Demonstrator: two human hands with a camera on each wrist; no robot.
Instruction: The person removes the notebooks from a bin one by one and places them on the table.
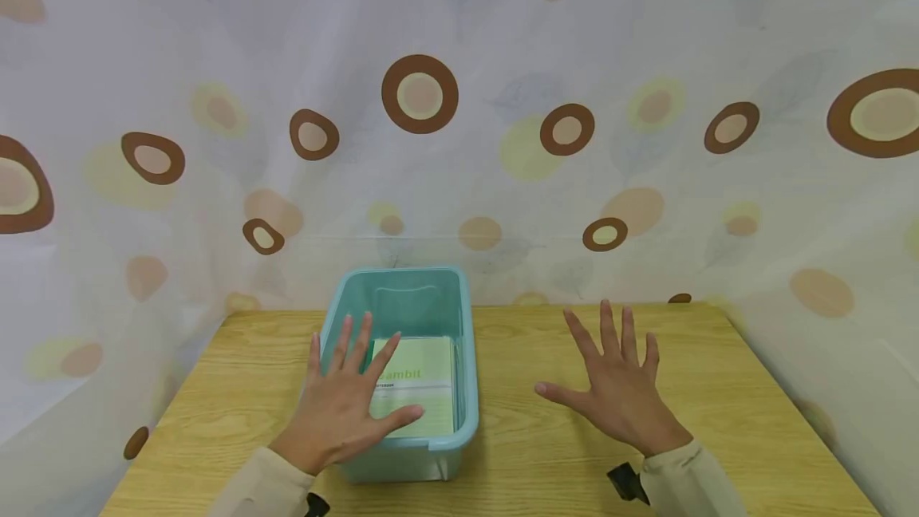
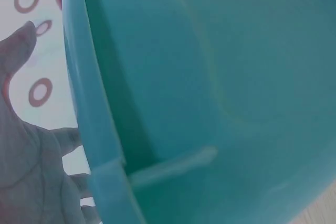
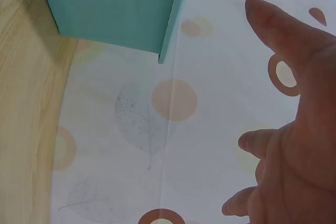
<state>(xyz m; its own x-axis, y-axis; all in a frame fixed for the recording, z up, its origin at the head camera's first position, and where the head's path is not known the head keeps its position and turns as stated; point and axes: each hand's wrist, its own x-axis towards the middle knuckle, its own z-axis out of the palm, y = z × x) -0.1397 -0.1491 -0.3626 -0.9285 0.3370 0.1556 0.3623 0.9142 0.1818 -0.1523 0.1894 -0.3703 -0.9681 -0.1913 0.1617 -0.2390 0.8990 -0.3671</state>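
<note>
A light blue plastic bin [image 1: 470, 389] stands left of the middle on the wooden table. Inside it lies a pale green notebook [image 1: 424, 405] with printed lettering on its cover; a darker green edge shows beside it. My left hand [image 1: 337, 413] is spread over the bin's near left part, fingers straight, holding nothing. In the left wrist view the bin's wall [image 2: 210, 77] fills most of the picture, with the hand beside its rim. To the right of the bin, my right hand [image 1: 621, 397] is spread above the table, fingers apart, with nothing in it.
The wooden table [image 1: 524, 453] reaches back to a white sheet [image 1: 467, 22] patterned with brown rings and leaves, which also hangs at both sides. A dark strap piece [image 1: 628, 483] shows at the right wrist, and another [image 1: 317, 505] at the left.
</note>
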